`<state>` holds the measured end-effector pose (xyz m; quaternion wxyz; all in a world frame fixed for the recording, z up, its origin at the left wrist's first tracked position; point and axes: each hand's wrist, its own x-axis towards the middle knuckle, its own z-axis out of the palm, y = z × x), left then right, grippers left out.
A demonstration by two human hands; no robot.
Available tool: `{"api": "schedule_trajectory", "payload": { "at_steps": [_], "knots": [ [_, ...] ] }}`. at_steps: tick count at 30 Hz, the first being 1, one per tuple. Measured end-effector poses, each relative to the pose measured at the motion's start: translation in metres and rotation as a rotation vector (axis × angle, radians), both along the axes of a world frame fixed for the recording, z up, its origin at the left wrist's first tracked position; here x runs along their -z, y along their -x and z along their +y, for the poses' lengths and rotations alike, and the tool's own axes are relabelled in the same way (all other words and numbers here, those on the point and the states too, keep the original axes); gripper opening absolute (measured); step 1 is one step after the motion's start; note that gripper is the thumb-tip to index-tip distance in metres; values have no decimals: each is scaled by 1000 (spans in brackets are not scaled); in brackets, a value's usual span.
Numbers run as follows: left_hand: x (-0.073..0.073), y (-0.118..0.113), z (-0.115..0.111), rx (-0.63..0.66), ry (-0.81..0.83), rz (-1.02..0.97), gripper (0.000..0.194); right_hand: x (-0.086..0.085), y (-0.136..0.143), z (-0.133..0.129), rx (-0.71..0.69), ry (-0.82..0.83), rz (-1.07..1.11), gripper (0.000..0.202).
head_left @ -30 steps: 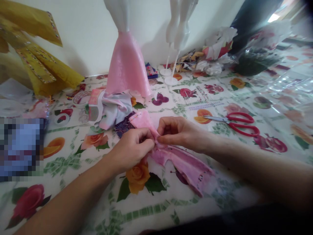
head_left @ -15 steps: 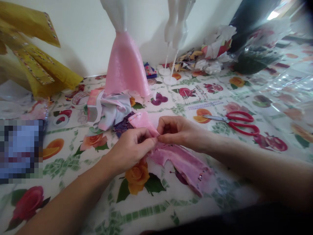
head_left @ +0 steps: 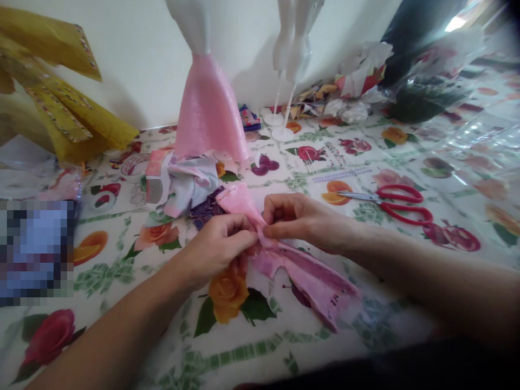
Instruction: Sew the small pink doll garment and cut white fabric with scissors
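Lettering: a pale blue line of print on the cover of my worktop [head_left: 284, 179], left of centre above the scissors [head_left: 365, 197]; too blurred to read. A small bright packet [head_left: 249, 118] behind the pink skirt [head_left: 211, 108] bears print, illegible from here.

Pink garment [head_left: 303, 271] lies mid-worktop, in front of the skirt. My left hand [head_left: 231, 238]: thumb and fingers pinched together on its narrow part. My right hand [head_left: 292, 222]: same, just beside. 1 flap runs up past my fingers; the rest spreads toward me, right, ending in a ragged edge with small dark specks.

Edges: worktop's back edge meets the pale wall [head_left: 138, 54]; dark cloth [head_left: 385, 368] at lower right, near me. Upper flap touches or nearly touches dark patterned cloth [head_left: 205, 208]; crumpled pale cloth [head_left: 193, 181] beyond that.

Room: stretch of printed cover between right hand and red-handled scissors, blades pointing left. Wider stretch left of my left forearm. 2 white forms [head_left: 300, 59] stand well back.
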<state>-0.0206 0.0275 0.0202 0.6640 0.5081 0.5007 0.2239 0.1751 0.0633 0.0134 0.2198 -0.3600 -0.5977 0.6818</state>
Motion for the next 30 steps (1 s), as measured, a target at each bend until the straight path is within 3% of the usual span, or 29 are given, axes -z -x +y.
{"api": "schedule_trajectory", "payload": {
  "at_steps": [10, 17, 30],
  "knots": [
    [1, 2, 0, -22, 4, 10, 7, 1, 0, 0, 17, -34, 18, 13],
    [0, 1, 0, 11, -35, 83, 18, 0, -1, -1, 17, -54, 19, 13],
    [1, 1, 0, 13, -81, 138, 12, 3, 1, -3, 44, -157, -27, 12]
  ]
}}
